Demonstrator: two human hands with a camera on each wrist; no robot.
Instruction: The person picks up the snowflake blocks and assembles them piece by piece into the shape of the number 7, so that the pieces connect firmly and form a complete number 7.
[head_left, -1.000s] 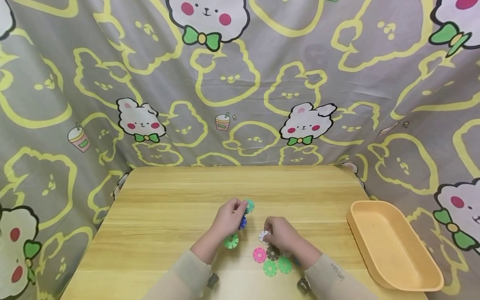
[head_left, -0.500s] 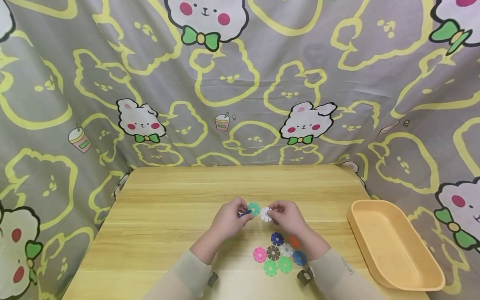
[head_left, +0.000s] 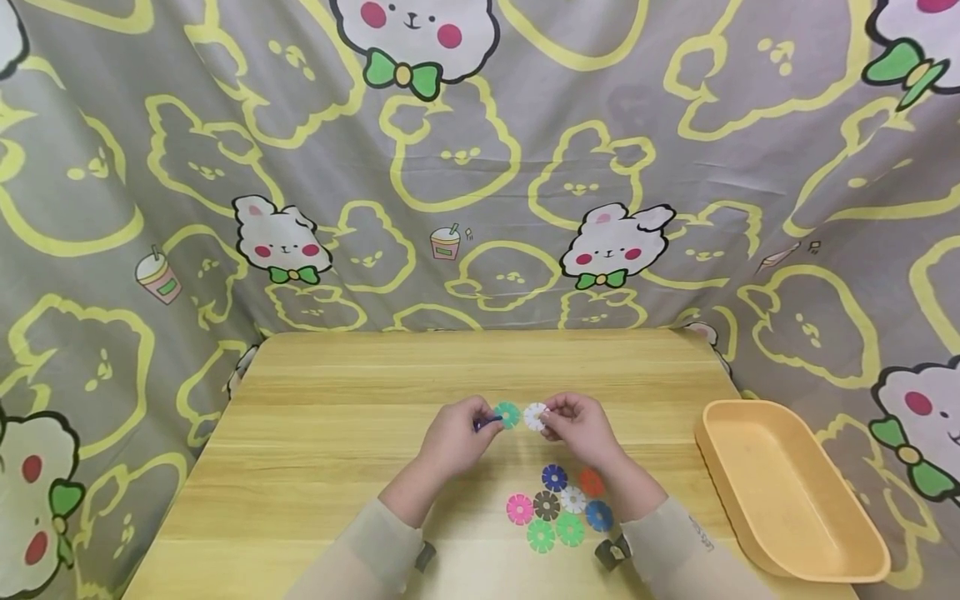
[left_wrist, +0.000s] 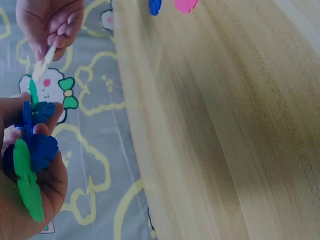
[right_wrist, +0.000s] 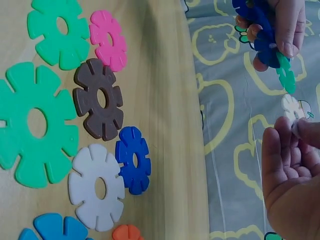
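Observation:
My left hand (head_left: 453,437) grips a chain of joined notched plastic discs. In the left wrist view, a green disc (left_wrist: 27,182) and several blue discs (left_wrist: 45,152) lie along its palm and fingers. A teal disc (head_left: 512,408) sticks out at the chain's right end. Facing it, my right hand (head_left: 583,429) pinches a white notched disc (head_left: 531,413) between thumb and fingers. The white and teal discs stand edge toward edge, a narrow gap between them in the head view. Most of the chain is hidden by the left hand in that view.
Loose discs lie on the wooden table (head_left: 337,500) below my hands: pink (head_left: 512,510), brown (right_wrist: 87,100), dark blue (right_wrist: 142,162), white (right_wrist: 82,192), orange (head_left: 591,477), blue (head_left: 598,507), and two green. An orange-yellow tray (head_left: 787,500) stands at the right edge.
My right hand has carried the white disc away from the loose discs, up and beside the teal one. The left hand has turned its chain, so the green disc no longer shows in the head view.

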